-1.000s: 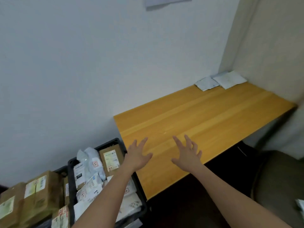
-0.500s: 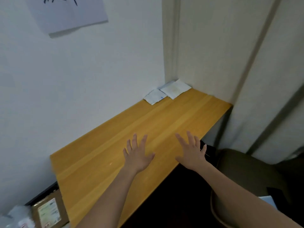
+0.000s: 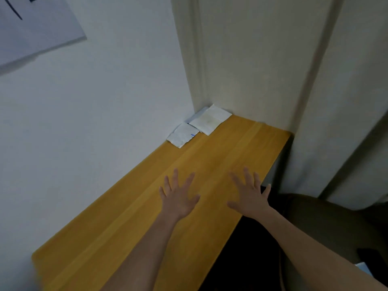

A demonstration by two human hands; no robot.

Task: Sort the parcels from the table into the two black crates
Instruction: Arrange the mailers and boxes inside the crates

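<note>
A: Nearest the camera, what are the hands doing?

B: Both forearms reach forward over the wooden counter (image 3: 130, 223). The left hand (image 3: 178, 198) and the right hand (image 3: 249, 196) are side by side, palms down, fingers (image 3: 175, 175) straight and spread wide. Neither holds anything. Whether the palms hover above the wood or rest on it, I cannot tell.

A: So which step is this?

B: I'd judge it a reach toward the next parcels, with nothing yet picked up. The black crates are out of view here.

A: And the parcels themselves?

B: At the far end of the counter, tucked into the corner where the white wall (image 3: 94, 122) meets the beige panel (image 3: 252, 70). There is a small white parcel (image 3: 182, 135) with a blue mark, and just beside it a larger flat white parcel (image 3: 211, 119), their edges touching or overlapping. They lie well apart from both hands.

A: What does the next move call for?

B: Probably leaning further in to reach the corner. Both parcels lie flat on the wood, so the fingers would likely need to get under an edge, or slide one nearer first.

A: Anything else?

B: A sheet of paper (image 3: 35, 28) on the wall, upper left.
</note>
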